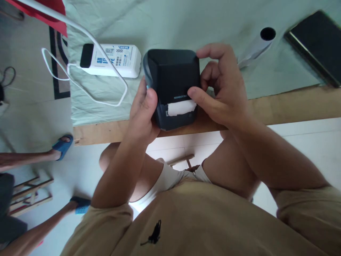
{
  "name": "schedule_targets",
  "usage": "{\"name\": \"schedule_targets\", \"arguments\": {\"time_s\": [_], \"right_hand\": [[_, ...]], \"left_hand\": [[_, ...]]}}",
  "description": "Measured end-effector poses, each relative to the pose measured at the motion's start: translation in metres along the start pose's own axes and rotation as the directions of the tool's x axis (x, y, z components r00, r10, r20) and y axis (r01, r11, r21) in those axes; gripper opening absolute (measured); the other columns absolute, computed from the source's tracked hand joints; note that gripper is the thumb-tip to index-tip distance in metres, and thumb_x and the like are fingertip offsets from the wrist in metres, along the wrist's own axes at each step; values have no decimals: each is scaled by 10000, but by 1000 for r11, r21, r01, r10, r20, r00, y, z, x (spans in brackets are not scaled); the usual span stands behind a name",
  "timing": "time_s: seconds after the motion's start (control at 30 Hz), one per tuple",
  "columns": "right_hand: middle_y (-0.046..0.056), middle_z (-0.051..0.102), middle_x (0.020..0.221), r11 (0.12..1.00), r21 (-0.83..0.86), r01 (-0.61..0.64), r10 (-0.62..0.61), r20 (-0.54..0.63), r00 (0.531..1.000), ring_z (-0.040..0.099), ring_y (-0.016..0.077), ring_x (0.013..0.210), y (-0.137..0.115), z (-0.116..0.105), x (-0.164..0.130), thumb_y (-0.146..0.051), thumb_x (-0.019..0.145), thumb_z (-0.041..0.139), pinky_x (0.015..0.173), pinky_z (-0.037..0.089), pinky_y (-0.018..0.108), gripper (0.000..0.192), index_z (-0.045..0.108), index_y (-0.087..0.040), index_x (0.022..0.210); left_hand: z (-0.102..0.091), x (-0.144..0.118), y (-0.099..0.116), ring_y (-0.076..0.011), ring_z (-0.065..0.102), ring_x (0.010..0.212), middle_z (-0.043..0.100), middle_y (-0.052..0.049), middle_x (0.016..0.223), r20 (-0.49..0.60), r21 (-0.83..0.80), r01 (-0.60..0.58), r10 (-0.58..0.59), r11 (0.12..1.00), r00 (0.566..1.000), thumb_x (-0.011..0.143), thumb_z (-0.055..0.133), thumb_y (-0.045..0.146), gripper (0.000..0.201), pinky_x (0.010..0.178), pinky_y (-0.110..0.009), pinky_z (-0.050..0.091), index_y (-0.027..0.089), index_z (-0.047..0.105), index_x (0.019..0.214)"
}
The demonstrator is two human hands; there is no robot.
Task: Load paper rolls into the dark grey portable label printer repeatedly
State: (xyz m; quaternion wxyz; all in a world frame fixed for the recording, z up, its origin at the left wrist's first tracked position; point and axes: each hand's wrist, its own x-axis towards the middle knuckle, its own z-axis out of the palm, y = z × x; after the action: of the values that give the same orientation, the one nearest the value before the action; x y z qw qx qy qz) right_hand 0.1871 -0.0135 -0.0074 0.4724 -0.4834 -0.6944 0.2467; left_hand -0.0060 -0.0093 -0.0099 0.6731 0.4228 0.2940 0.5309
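A small black label printer stands near the front edge of the table, with a white paper strip sticking out of its front slot. My left hand grips the printer's left side, thumb on its front corner. My right hand holds the right side; its thumb rests on the front just above the paper strip and its index finger curls over the top right corner.
A white power bank with a looped white cable lies left of the printer on the pale green cloth. A white roll and a dark flat device lie at right. Another person's legs in blue slippers are at lower left.
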Motion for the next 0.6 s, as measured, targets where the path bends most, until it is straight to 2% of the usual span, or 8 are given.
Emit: {"name": "schedule_targets", "arguments": {"time_s": [0.1, 0.2, 0.33, 0.4, 0.5, 0.6], "right_hand": [[-41, 508, 781, 998, 61, 30, -31, 23, 999, 551, 176, 727, -5, 1, 1, -474, 932, 644, 729, 534, 363, 445, 476, -319, 1314], [-33, 515, 814, 999, 52, -13, 12, 31, 999, 597, 180, 788, -7, 1, -1, -493, 903, 693, 778, 568, 365, 510, 483, -323, 1335], [-24, 553, 850, 999, 44, -17, 15, 57, 998, 646, 198, 844, -7, 0, -4, -436, 895, 699, 812, 609, 386, 545, 477, -318, 1378], [-26, 563, 868, 999, 46, 2, -5, 69, 998, 660, 197, 852, -6, -1, -6, -417, 886, 713, 823, 623, 389, 572, 472, -324, 1396], [-25, 575, 906, 999, 28, 15, -17, 82, 996, 673, 191, 857, -7, -3, -6, -442, 857, 761, 822, 639, 384, 636, 474, -326, 1413], [-5, 612, 1066, 999, -50, 12, -9, 55, 998, 683, 169, 865, -14, -10, -6, -510, 853, 772, 786, 655, 353, 649, 488, -330, 1407]], "left_hand": [[8, 0, 4, -266, 533, 1501, 782, -62, 1173, -158, -50, 89, -96, 995, 983, 1049, 528, 538, 399, 1219, -408, 498, 211, 755, 1023], [9, 3, 3, -267, 595, 1430, 794, -66, 1163, -249, -90, 82, -102, 993, 963, 1066, 496, 522, 421, 1195, -407, 509, 192, 754, 1028], [3, 4, 0, -233, 693, 1233, 789, -59, 981, -321, -118, 71, -106, 991, 941, 1087, 464, 487, 437, 1114, -388, 548, 183, 717, 901], [1, 3, -1, -189, 715, 1057, 745, -23, 847, -352, -78, 43, -68, 996, 934, 1084, 498, 441, 389, 1049, -351, 567, 199, 700, 855], [-1, 3, 0, -128, 670, 829, 713, 26, 765, -392, -23, -15, 5, 1000, 920, 1058, 579, 343, 296, 1000, -289, 572, 214, 692, 818], [-2, 4, 1, -137, 694, 869, 728, 18, 806, -379, -10, -3, -1, 1000, 926, 1032, 610, 288, 235, 991, -288, 579, 202, 699, 832]]}}
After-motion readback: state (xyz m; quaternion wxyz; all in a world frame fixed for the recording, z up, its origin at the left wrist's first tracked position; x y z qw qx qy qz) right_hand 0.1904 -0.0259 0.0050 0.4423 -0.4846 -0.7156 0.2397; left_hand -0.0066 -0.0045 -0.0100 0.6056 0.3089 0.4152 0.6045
